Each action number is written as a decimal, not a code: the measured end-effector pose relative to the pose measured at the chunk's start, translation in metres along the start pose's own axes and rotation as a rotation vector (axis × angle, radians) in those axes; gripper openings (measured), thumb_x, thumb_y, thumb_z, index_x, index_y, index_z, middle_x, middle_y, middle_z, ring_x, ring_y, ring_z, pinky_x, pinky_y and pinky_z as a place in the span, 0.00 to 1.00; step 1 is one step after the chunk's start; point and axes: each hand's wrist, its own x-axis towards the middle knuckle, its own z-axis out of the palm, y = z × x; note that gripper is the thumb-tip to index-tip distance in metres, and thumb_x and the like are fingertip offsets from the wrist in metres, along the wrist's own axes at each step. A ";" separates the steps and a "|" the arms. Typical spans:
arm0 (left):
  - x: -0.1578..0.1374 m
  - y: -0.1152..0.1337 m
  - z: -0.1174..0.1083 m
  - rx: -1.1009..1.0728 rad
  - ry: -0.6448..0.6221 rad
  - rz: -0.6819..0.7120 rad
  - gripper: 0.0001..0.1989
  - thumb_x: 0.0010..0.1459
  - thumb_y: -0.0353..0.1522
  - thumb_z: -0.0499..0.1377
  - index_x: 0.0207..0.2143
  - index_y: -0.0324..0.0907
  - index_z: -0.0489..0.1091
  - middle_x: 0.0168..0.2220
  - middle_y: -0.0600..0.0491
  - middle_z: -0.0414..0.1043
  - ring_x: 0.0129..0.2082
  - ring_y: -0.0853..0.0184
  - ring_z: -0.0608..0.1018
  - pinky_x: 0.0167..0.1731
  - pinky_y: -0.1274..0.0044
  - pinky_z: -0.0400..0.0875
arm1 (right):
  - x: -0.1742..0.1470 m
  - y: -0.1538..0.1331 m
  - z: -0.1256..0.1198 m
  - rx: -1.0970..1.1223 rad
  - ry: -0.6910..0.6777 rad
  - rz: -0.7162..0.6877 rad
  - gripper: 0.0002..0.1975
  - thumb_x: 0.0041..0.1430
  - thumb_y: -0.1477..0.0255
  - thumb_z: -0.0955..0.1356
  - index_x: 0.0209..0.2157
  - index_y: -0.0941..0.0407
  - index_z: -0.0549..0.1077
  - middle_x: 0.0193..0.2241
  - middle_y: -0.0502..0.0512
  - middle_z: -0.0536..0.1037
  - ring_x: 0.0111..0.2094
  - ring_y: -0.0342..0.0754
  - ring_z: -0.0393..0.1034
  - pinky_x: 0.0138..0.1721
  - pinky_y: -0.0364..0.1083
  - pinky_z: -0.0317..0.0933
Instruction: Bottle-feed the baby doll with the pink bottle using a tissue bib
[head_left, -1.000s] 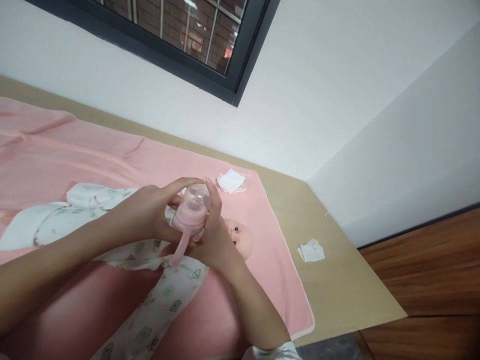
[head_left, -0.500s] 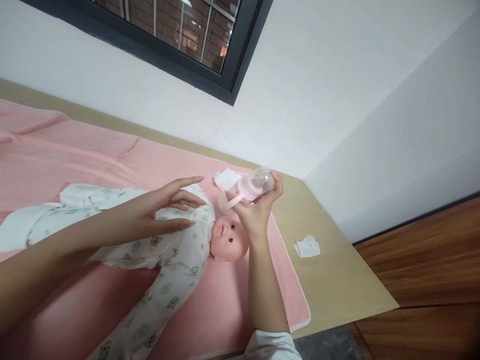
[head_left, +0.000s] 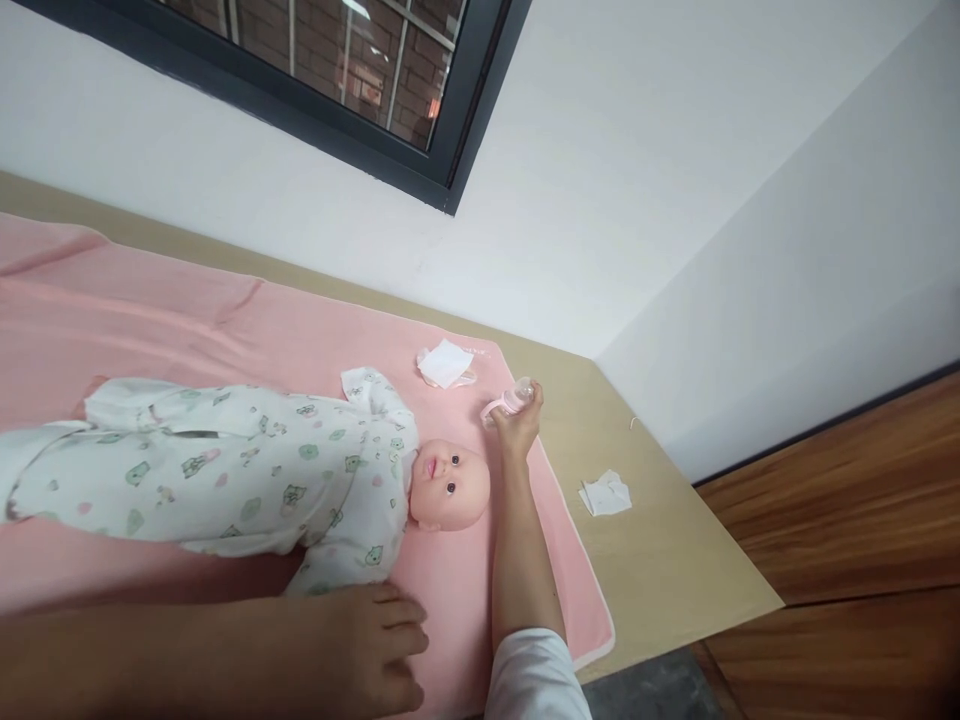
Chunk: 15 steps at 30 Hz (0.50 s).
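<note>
A baby bottle (head_left: 520,393) with a clear body and a pink handle is in the grip of my right hand (head_left: 519,428), tilted, near the far right corner of the pink blanket. Left of that wrist lies a baby doll (head_left: 454,485) on its back, in a white sleepsuit (head_left: 247,465) with a green and pink print. My left hand (head_left: 382,645) is at the bottom over the doll's near sleeve, part of which it hides. Its fingers are slightly bent and a little apart, with nothing visible in them.
The pink blanket (head_left: 442,580) covers much of a tan table (head_left: 675,560). White tissue on a clear packet (head_left: 446,363) lies beyond the doll's head. A folded tissue (head_left: 606,493) rests on the right. A wall and a dark window frame (head_left: 442,190) stand behind.
My right hand has taken the bottle away from above the doll's head, down toward the blanket's far corner. My left hand has moved off the doll's chest to the near side.
</note>
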 end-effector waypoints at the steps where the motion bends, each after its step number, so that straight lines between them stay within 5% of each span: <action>1: -0.001 0.001 0.005 0.030 0.011 0.043 0.04 0.63 0.36 0.61 0.38 0.48 0.74 0.44 0.57 0.79 0.45 0.67 0.78 0.49 0.77 0.69 | 0.000 0.003 0.000 -0.003 0.006 0.005 0.42 0.42 0.67 0.69 0.61 0.50 0.56 0.60 0.59 0.68 0.55 0.56 0.69 0.54 0.54 0.64; 6: -0.009 0.006 0.021 0.102 0.023 0.082 0.17 0.63 0.38 0.60 0.53 0.44 0.72 0.50 0.50 0.78 0.48 0.64 0.78 0.51 0.72 0.68 | 0.003 0.013 -0.002 -0.013 0.026 0.060 0.41 0.43 0.69 0.68 0.61 0.50 0.57 0.58 0.59 0.69 0.52 0.54 0.70 0.53 0.54 0.64; 15: -0.019 0.026 0.054 0.197 0.072 0.004 0.14 0.61 0.31 0.61 0.49 0.42 0.76 0.47 0.48 0.80 0.45 0.60 0.80 0.50 0.69 0.67 | 0.006 0.029 -0.001 -0.019 0.087 0.060 0.40 0.42 0.70 0.67 0.61 0.51 0.58 0.58 0.59 0.68 0.54 0.55 0.68 0.54 0.54 0.63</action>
